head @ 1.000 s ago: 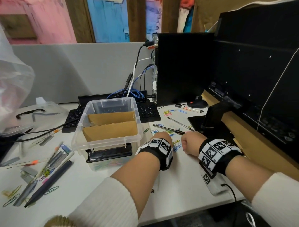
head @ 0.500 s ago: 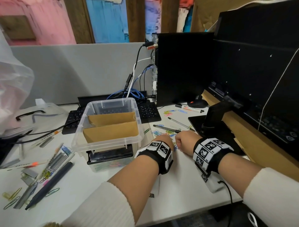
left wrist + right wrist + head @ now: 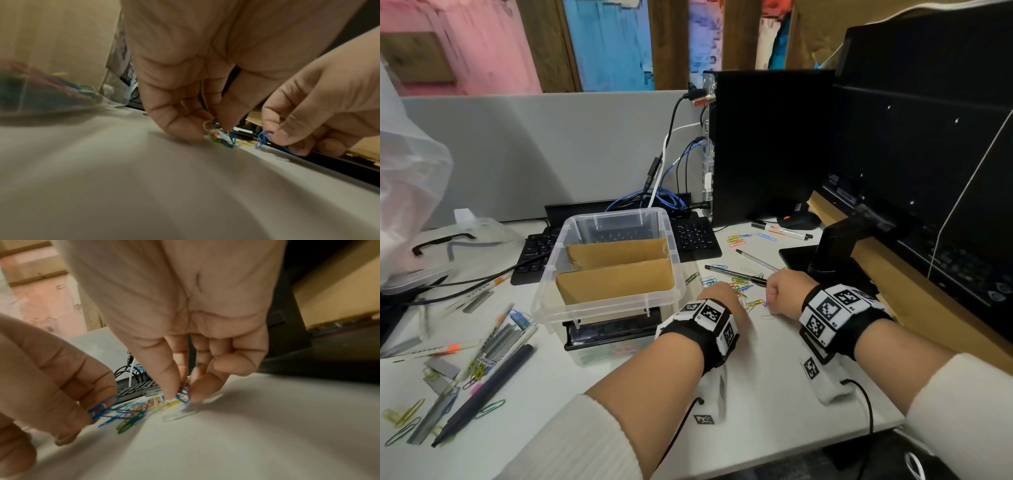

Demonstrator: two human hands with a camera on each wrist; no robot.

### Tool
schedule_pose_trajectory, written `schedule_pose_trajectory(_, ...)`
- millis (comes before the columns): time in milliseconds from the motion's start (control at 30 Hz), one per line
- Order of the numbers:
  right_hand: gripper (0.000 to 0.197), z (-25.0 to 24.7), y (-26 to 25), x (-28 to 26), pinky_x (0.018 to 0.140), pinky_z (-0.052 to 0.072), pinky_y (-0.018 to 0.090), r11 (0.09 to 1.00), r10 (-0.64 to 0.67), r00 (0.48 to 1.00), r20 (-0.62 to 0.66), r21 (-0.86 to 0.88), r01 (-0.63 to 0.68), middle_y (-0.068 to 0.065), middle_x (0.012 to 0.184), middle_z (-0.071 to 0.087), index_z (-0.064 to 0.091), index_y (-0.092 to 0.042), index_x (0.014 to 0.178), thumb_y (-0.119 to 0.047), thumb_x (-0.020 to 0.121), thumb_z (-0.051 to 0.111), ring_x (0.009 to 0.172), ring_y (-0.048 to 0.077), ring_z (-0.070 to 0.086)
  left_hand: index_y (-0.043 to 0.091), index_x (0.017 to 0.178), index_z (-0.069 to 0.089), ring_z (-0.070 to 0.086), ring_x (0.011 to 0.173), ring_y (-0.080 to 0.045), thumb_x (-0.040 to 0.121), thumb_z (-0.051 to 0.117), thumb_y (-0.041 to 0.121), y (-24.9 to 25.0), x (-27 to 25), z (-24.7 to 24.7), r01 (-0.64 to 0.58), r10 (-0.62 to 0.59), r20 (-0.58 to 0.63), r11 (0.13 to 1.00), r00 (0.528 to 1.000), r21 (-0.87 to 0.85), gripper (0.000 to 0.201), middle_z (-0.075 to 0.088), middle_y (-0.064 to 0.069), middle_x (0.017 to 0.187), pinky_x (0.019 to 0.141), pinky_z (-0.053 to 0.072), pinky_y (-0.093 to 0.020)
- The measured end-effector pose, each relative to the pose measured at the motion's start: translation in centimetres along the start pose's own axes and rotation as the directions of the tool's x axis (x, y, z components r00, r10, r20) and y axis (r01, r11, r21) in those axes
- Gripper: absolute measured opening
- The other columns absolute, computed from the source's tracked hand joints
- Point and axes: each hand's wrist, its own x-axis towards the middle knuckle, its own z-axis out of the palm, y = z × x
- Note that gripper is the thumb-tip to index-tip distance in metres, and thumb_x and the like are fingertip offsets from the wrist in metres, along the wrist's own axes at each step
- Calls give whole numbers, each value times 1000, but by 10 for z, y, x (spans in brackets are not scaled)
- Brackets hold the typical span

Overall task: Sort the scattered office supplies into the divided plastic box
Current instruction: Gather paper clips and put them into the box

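Both hands down on the white desk (image 3: 774,394), just right of the clear plastic box (image 3: 616,301). Left hand (image 3: 722,301) bent, fingertips (image 3: 180,131) pinching colored paper clips (image 3: 127,415) from a small pile. Right hand (image 3: 784,291) bent too, thumb and finger tight on a blue clip (image 3: 183,395). 2 brown cardboard walls (image 3: 616,274) inside the box. More clips and a black pen (image 3: 736,274) lying just past the hands.
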Motion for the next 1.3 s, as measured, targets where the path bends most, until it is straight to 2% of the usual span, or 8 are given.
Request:
schedule_pose_trajectory(200,30,1,-11,15,82,47,26,998,56,998,41,-19,-56,2,96,53,39,-21,65,-20,89,56,87,18,50,7,112,56,58,109,-26,90,56,23,6,2,-1,-17,16,-17,998,1000,-54,27,61,-10,117,75,42,-27)
schedule_pose_trajectory(333,36,5,-8,15,72,38,23,998,-56,996,-62,23,58,3,89,52,34,-28,61,-18,90,53,81,17,47,12,115,54,57,114,-25,89,60,28,11,4,-10,45,-39,74,996,996,-80,31,57,-9,125,79,45,-30)
schedule_pose_trajectory(500,12,4,-15,16,82,46,27,996,-95,995,-41,-4,95,10,106,65,65,-16,93,-15,90,54,99,29,61,5,124,52,55,117,-25,88,63,20,10,3,-12,58,-55,41,996,998,-71,41,57,-11,127,89,47,-30)
schedule_pose_trajectory(633,25,-2,-22,27,88,51,29,998,-28,995,99,-44,33,5,100,67,51,-19,63,-9,82,62,93,24,62,5,124,50,56,115,-24,86,65,21,9,-1,-11,78,-79,-9,990,997,-115,43,56,-11,126,88,48,-29)
schedule_pose_trajectory(800,12,-4,-18,20,81,47,26,994,-95,995,-19,58,96,6,101,65,65,-13,92,-12,88,53,98,25,61,8,130,43,46,123,-25,89,58,41,17,-6,-2,122,-123,-90,992,988,-18,54,45,-9,132,98,41,-34)
schedule_pose_trajectory(900,14,-3,-23,16,71,46,29,989,-132,991,13,71,130,7,79,64,62,-13,72,-5,80,54,83,34,59,7,129,47,47,124,-24,95,52,25,23,-1,-3,106,-106,-64,994,992,0,39,50,-10,133,98,41,-34)
schedule_pose_trajectory(1033,16,-5,-28,9,76,43,27,984,-180,983,41,27,179,9,95,63,65,-16,95,-9,87,53,86,27,55,4,126,53,52,123,-25,95,49,11,22,4,-11,115,-114,17,992,993,-57,32,54,-12,132,96,44,-34)
schedule_pose_trajectory(1300,17,-2,-25,10,77,48,30,987,-150,989,12,67,149,4,83,63,66,-17,88,-11,83,51,82,28,59,2,125,55,53,122,-26,95,47,9,20,0,-14,44,-44,15,998,999,-49,31,56,-12,130,93,45,-32)
